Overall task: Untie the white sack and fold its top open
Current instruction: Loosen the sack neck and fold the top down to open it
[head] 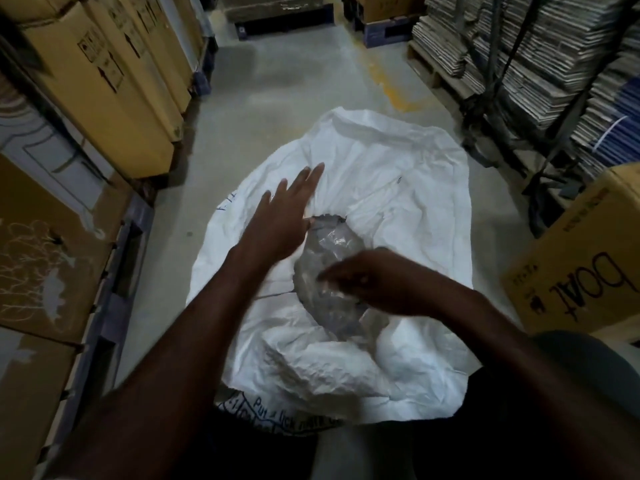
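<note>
A large white woven sack (398, 188) stands on the floor in front of me, its top spread wide and folded outward. Through its mouth shows a clear plastic liner (325, 247) over dark contents. My left hand (284, 213) lies flat on the far left rim of the mouth, fingers spread and pointing away. Over the near side of the opening hovers my right hand (367, 282), blurred, fingers curled down toward the liner; whether it grips the plastic is unclear. I see no tie or string.
Tall cardboard boxes (114, 84) line the left side of the aisle. On the right stand pallets of stacked flat cartons (540, 53), and a printed cardboard box (585, 258) sits close to the sack. Grey concrete floor (287, 98) runs ahead.
</note>
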Available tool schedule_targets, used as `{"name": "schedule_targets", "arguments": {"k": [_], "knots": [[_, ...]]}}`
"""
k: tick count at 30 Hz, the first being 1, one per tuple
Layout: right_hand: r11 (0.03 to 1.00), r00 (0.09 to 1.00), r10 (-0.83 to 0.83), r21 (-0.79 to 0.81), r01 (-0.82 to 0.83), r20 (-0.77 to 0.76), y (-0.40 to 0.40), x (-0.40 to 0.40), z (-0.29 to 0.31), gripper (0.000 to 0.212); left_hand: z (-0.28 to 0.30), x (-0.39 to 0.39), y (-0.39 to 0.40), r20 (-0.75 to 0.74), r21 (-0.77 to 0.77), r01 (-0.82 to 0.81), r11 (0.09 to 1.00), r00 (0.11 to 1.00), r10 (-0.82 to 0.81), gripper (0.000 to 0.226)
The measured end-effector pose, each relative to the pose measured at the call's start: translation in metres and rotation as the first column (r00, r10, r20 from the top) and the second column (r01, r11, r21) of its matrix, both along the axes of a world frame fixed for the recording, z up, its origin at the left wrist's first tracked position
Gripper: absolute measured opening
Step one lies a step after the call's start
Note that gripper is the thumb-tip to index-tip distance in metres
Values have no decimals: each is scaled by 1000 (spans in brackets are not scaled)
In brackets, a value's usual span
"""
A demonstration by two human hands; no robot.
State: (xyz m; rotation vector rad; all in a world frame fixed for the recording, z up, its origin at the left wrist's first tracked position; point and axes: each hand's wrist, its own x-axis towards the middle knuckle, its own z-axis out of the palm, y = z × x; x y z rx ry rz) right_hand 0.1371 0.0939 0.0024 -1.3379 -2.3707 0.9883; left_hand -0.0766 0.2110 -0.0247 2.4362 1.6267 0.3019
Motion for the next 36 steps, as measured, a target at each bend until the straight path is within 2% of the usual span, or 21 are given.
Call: {"name": "schedule_targets", "arguments": {"k": [2, 4, 6, 9, 11, 16, 18, 20, 22, 24, 27, 29, 31, 34, 36], "knots": [[971, 988, -150, 182, 153, -29, 14, 4, -4, 31, 13, 1, -21, -59, 137, 21, 990, 998, -13, 93], [939, 980, -200, 286, 190, 6, 29, 4, -7, 35, 24, 6, -46, -127, 192, 71, 979, 991, -47, 88], [937, 970, -208, 310, 161, 126, 43, 1, -11, 45, 26, 8, -68, -224, 163, 104, 981, 972, -66, 95], [938, 902, -263, 308, 158, 341, 59, 4, -17, 74, 27, -9, -75, -304, 68, 39, 997, 953, -16, 96], [930, 869, -311, 312, 195, 385, 66, 11, -22, 82, 32, -28, -67, -220, 27, -12, 1000, 975, 18, 100], [871, 812, -450, 383, 308, 371, 91, 54, -30, 76, 43, -77, -52, -113, 40, -115, 993, 986, 119, 110], [876, 812, -433, 395, 277, 390, 101, 74, -32, 71, 45, -100, -44, -86, -9, -138, 990, 987, 137, 99], [893, 819, -419, 338, 295, 392, 106, 83, -33, 74, 46, -113, -37, -87, -109, -115, 987, 991, 106, 78], [910, 830, -403, 268, 318, 384, 108, 77, -34, 71, 46, -113, -33, -101, -188, -104, 977, 991, 86, 68], [896, 831, -428, 288, 339, 355, 105, 67, -27, 58, 44, -101, -35, -90, -137, -141, 980, 987, 130, 73], [805, 819, -529, 437, 401, 223, 99, 46, -10, 67, 49, -76, -43, -109, 127, -107, 986, 987, 121, 81], [752, 868, -487, 552, 360, 97, 95, 26, -2, 60, 53, -63, -42, -63, 207, -33, 978, 997, 47, 78], [774, 930, -360, 581, 251, 78, 96, 4, 1, 53, 55, -51, -41, 37, 185, 6, 983, 999, -13, 65], [839, 926, -263, 537, 82, 270, 106, -18, -13, 70, 52, -38, -44, 141, 82, 56, 995, 988, -67, 53], [860, 898, -272, 507, 65, 346, 119, -19, -28, 75, 47, -37, -44, 93, 48, 97, 994, 990, -102, 60]]}}
